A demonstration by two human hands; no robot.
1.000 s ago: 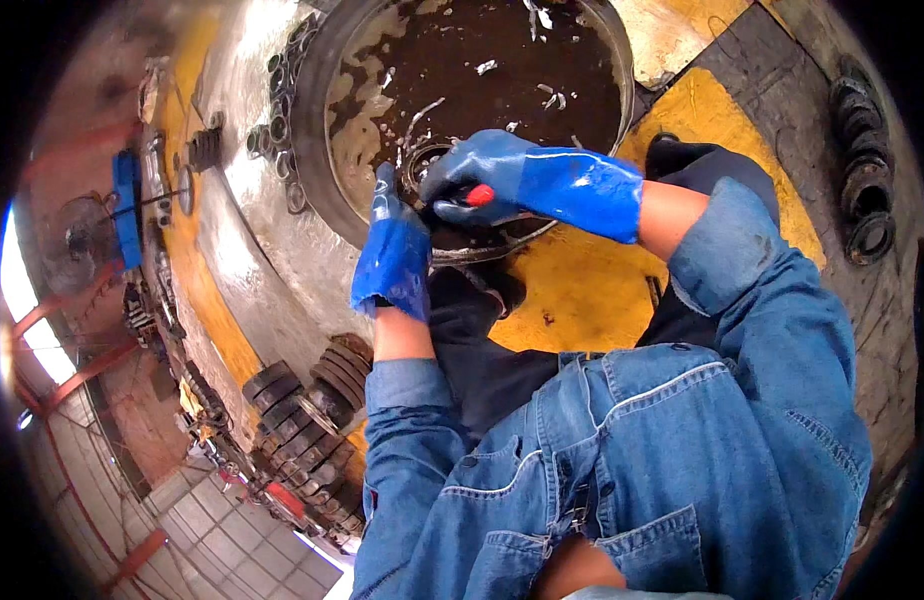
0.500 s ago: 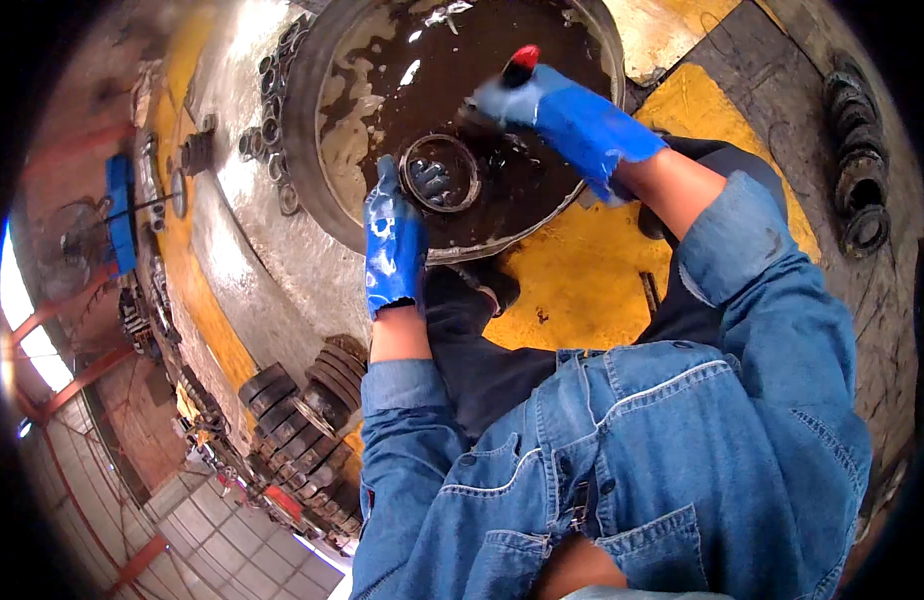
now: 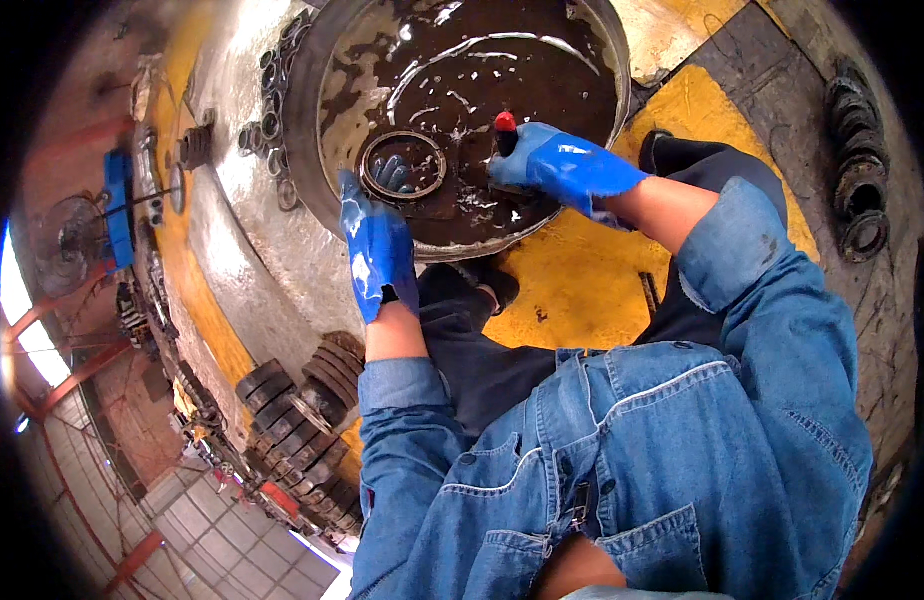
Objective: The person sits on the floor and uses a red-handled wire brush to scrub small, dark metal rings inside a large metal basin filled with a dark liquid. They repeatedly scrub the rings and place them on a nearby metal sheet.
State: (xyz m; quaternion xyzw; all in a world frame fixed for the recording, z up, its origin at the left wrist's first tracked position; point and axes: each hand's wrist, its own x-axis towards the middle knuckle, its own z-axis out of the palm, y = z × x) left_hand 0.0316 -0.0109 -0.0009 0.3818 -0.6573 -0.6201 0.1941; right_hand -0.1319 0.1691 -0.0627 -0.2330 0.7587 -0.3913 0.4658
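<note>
My left hand [image 3: 378,240], in a blue glove, holds a round metal ring [image 3: 441,168] over a wide metal basin [image 3: 304,130] of dark liquid. The glove's fingertips show through the ring's opening, and the thumb lies outside its left edge. To the right of the ring, my right hand [image 3: 567,168], gloved in blue as well, is closed around a black handle with a red end [image 3: 505,128]. That end points up from the fist. The tool's working end cannot be made out. A gap separates the right hand from the ring.
Several small rings [image 3: 271,125] lie on the floor left of the basin. Stacked dark rings [image 3: 292,420] stand at lower left, and a row of black rings [image 3: 862,190] lies far right. A fan [image 3: 77,235] stands at left. My legs straddle a yellow floor patch [image 3: 572,280].
The ring and my left hand have shifted left and slightly up. My right hand has moved a little lower, its red-ended handle now more upright. Ripples have spread across the liquid.
</note>
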